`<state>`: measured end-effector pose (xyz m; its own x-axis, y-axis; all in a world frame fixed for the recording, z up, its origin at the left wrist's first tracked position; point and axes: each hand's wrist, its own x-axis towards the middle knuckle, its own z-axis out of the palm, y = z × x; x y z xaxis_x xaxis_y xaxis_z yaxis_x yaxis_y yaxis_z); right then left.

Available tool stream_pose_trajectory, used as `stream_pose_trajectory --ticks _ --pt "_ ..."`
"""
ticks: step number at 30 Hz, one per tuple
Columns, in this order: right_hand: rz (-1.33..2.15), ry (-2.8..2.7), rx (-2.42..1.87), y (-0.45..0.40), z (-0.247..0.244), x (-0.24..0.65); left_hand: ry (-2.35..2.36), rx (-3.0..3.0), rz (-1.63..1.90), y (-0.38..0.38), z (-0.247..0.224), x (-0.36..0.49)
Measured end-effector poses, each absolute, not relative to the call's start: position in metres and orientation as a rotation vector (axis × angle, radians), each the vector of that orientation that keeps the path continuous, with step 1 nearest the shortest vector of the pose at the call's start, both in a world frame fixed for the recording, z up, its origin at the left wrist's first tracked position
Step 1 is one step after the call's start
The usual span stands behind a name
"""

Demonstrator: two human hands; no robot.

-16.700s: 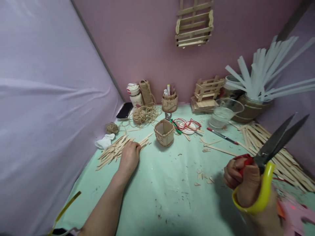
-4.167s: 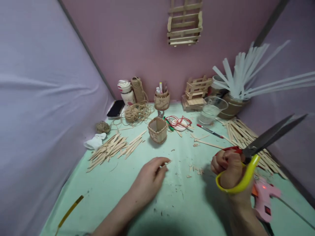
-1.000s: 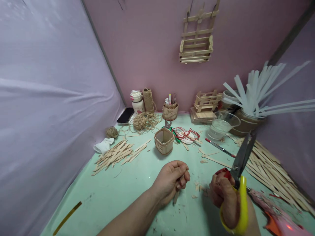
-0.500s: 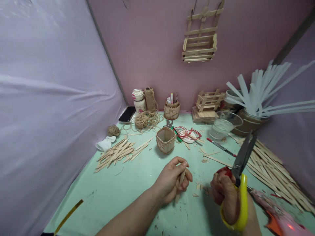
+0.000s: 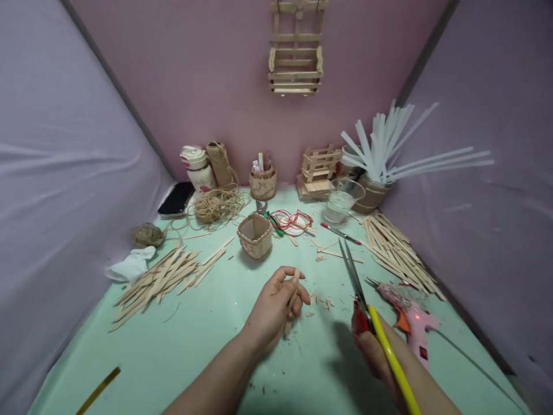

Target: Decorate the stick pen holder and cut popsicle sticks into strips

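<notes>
My left hand (image 5: 276,302) is closed around a thin wooden craft stick (image 5: 296,275), pinching its upper part between thumb and fingers; the lower end shows below the palm. In my right hand (image 5: 374,351) are scissors (image 5: 355,275) with yellow and red handles. Their blades stand slightly apart and point up and a little left, with a gap between them and the stick. Small wood offcuts (image 5: 322,301) lie on the table between both hands. Just beyond my left hand sits a small wooden box (image 5: 256,245) with a braided rim.
Craft sticks (image 5: 159,276) are heaped at left, and more sticks (image 5: 400,253) at right. A pink glue gun (image 5: 410,314) with a red light lies beside my right arm. Farther back are twine (image 5: 218,206), green-handled pliers (image 5: 276,225), red cord (image 5: 291,219) and a clear bowl (image 5: 341,202).
The view has turned to the right, so everything sits farther left. The scissors have tipped from pointing up-right to pointing up-left. My left hand keeps its pinch on the craft stick.
</notes>
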<state>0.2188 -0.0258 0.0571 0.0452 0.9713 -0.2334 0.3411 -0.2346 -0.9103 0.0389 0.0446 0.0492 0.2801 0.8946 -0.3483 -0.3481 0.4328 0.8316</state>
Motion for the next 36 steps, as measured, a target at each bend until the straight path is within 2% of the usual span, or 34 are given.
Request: stream_pose_trajectory --ticks 2,7,13,22,36 --pt "1.165 -1.408 -1.716 -0.033 0.06 0.22 0.953 0.708 0.928 0.043 0.05 0.041" --pt "1.363 -1.644 -1.868 -0.043 0.058 0.225 0.932 0.735 0.84 0.038 0.048 0.044" --pt "1.342 -1.634 -2.084 -0.052 0.065 0.219 0.954 0.808 0.807 0.033 0.047 0.048" --pt "1.304 -1.665 -2.11 -0.055 0.071 0.215 0.98 0.909 0.641 0.029 0.048 0.049" --pt "1.392 -1.614 -2.113 -0.053 0.08 0.213 0.969 0.935 0.617 0.027 0.049 0.051"
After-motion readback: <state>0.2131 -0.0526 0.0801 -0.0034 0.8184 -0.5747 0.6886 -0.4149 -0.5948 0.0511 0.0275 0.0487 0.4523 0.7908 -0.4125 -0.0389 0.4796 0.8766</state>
